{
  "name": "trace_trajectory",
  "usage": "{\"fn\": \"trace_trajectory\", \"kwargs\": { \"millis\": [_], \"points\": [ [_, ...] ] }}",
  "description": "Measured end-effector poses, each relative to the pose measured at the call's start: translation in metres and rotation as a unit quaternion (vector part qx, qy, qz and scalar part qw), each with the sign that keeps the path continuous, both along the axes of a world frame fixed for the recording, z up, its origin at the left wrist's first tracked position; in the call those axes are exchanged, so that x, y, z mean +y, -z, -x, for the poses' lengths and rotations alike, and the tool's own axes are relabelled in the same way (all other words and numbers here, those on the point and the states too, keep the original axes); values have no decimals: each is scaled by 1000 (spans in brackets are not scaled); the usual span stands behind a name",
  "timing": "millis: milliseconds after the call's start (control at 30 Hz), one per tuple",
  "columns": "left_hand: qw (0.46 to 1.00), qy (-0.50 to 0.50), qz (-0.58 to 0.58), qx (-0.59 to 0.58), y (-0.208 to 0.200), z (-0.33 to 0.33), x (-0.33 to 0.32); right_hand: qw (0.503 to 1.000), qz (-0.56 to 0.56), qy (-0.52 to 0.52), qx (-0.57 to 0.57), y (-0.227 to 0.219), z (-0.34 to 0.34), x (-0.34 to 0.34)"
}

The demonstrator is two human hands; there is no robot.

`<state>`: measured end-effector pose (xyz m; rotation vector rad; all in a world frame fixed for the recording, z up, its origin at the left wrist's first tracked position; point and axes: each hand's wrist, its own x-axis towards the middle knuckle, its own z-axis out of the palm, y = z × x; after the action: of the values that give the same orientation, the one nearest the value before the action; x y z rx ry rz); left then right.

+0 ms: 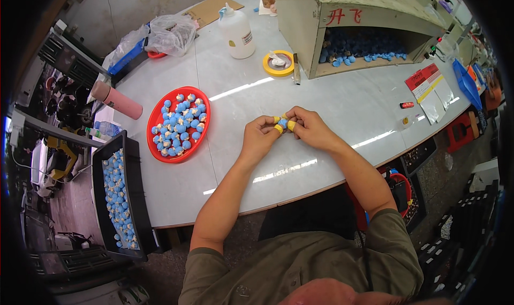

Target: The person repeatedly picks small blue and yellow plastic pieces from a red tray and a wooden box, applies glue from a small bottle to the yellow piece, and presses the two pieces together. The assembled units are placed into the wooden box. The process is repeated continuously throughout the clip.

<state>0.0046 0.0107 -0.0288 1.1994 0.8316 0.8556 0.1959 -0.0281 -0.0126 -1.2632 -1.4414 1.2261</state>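
Blue is the colour of the small piece (pixel 282 123) pinched between both hands above the white table (pixel 332 101). Left hand (pixel 261 136) and right hand (pixel 308 127) meet fingertip to fingertip, and the piece sits in the gap where they touch. Each hand is closed on it; neither is slack. Yellow finger guards (pixel 278 128) cover at least 2 fingertips at the pinch.

Position: the piece lies at the inner tips of both hands, to the right of the left palm and to the left of the right palm, equally near each. Its long axis cannot be read; too small and half covered by the fingers.

Around the hands:
- Red tray (pixel 204 133) of blue-and-white pieces, just left of the left hand, apart from it.
- Black bin (pixel 99 198) with more such pieces, further left, off the table edge.
- Yellow tape roll (pixel 266 66) and white bottle (pixel 237 33), beyond the hands.
- Wooden box (pixel 305 26), open front, blue pieces inside, beyond the right hand.
- Papers in a clear sleeve (pixel 431 88), far right of the right hand.
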Motion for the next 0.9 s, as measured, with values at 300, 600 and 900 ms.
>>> {"fn": "trace_trajectory", "kwargs": {
  "millis": [300, 600, 900],
  "points": [
    [1000, 5, 1, 22, -1, 0, 0, 999, -4, 4, -40, 1, 1, -1],
    [1000, -2, 8, 22, 3, -2, 1, 998, -24, 13, -63, 5, 3, -1],
    [998, -11, 55, 40, -7, -3, 5, 999, 36, 24, 21, 3, 5, 4]
  ]
}}
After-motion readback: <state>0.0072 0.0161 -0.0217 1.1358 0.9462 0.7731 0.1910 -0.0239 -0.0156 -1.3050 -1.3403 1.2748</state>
